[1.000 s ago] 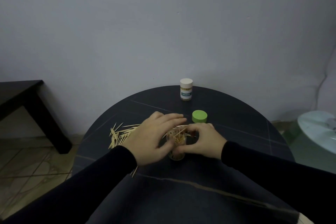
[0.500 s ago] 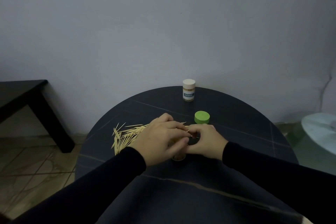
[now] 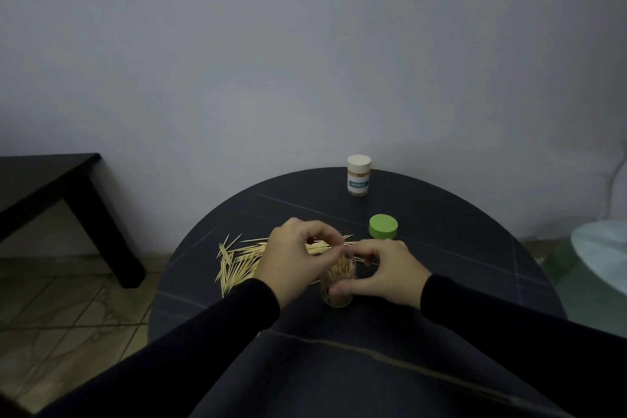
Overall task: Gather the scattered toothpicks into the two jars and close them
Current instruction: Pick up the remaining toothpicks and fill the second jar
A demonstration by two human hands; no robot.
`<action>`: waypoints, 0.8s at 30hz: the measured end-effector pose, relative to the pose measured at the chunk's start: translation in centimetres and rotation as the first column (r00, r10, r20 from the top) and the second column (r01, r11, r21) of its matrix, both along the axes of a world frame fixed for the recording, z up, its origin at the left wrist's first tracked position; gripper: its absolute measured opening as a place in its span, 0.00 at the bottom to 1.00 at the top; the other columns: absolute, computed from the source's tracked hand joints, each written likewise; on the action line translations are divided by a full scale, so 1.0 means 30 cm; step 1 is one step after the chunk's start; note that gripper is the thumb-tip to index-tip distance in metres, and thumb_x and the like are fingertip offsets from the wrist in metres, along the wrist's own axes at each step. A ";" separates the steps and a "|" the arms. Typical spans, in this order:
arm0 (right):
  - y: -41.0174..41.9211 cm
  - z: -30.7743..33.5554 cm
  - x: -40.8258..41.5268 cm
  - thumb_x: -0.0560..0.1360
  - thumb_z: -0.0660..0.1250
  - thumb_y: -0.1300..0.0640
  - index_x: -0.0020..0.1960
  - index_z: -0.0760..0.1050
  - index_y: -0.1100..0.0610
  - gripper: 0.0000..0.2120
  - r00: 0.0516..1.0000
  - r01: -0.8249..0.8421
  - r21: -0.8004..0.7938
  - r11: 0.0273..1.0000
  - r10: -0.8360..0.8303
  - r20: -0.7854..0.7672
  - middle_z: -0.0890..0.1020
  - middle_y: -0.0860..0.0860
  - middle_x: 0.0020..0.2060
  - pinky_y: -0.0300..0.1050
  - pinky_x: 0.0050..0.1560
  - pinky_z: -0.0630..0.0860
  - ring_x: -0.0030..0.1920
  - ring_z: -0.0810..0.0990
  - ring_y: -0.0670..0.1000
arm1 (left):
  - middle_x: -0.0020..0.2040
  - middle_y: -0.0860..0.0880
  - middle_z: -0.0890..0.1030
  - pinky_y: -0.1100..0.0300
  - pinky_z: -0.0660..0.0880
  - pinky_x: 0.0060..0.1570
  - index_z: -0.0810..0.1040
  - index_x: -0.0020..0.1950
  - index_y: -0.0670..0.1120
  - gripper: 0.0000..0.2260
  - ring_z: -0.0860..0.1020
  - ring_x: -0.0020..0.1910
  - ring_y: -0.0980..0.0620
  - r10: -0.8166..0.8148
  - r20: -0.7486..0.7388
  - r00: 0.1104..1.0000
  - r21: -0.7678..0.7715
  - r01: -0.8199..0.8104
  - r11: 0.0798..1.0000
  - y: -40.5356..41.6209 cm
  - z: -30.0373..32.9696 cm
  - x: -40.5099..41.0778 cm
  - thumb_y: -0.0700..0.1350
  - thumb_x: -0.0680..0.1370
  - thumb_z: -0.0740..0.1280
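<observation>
One label reads TOOTHPICK on capped jar (image 3: pixel 358 179); right hand (image 3: pixel 383 270) grip curled round open jar (image 3: pixel 337 282); left hand (image 3: pixel 294 261) pinching toothpicks (image 3: pixel 237 263).

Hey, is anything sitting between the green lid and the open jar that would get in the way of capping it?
Yes. The right hand is wrapped around the open jar on the side facing the green lid, and the left hand is pinching toothpicks right over its mouth. Toothpicks also stick up out of the jar.
</observation>
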State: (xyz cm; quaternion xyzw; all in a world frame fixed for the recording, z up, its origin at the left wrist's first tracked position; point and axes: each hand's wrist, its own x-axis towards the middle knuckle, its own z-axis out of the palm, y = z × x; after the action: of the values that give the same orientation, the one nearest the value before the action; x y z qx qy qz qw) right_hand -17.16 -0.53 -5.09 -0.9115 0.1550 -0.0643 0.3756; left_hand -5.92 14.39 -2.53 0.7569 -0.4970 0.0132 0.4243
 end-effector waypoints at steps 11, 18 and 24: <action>0.010 0.006 -0.005 0.53 0.68 0.22 0.53 0.75 0.28 0.30 0.999 -0.014 0.002 1.000 0.014 0.046 0.80 0.39 0.45 0.49 0.61 0.68 0.51 0.72 0.46 | 0.48 0.61 0.80 0.62 0.72 0.47 0.85 0.49 0.55 0.10 0.72 0.51 0.58 -0.183 0.305 0.935 0.079 0.167 0.983 0.036 -0.032 0.059 0.54 0.76 0.64; 0.006 -0.001 -0.006 0.55 0.66 0.21 0.56 0.74 0.29 0.32 0.997 -0.041 0.013 0.999 0.041 0.060 0.81 0.38 0.47 0.50 0.59 0.69 0.51 0.73 0.47 | 0.65 0.57 0.74 0.61 0.70 0.56 0.80 0.62 0.55 0.18 0.68 0.60 0.56 -0.240 0.407 0.881 0.146 0.196 0.970 0.062 -0.046 0.069 0.60 0.79 0.57; 0.004 -0.015 -0.005 0.59 0.66 0.28 0.52 0.78 0.36 0.25 0.994 -0.021 -0.023 1.000 0.023 0.110 0.82 0.44 0.43 0.50 0.59 0.69 0.44 0.75 0.44 | 0.77 0.55 0.60 0.54 0.66 0.65 0.62 0.76 0.51 0.29 0.63 0.67 0.51 -0.294 0.486 0.823 0.386 0.100 0.917 0.049 -0.061 0.022 0.63 0.80 0.46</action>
State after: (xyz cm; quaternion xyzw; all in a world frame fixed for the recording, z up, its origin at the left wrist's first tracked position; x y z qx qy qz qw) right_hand -17.30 -0.40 -5.54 -0.9122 0.1234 -0.1119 0.3743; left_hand -5.25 15.86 -4.37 0.7288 -0.6662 0.0916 0.1292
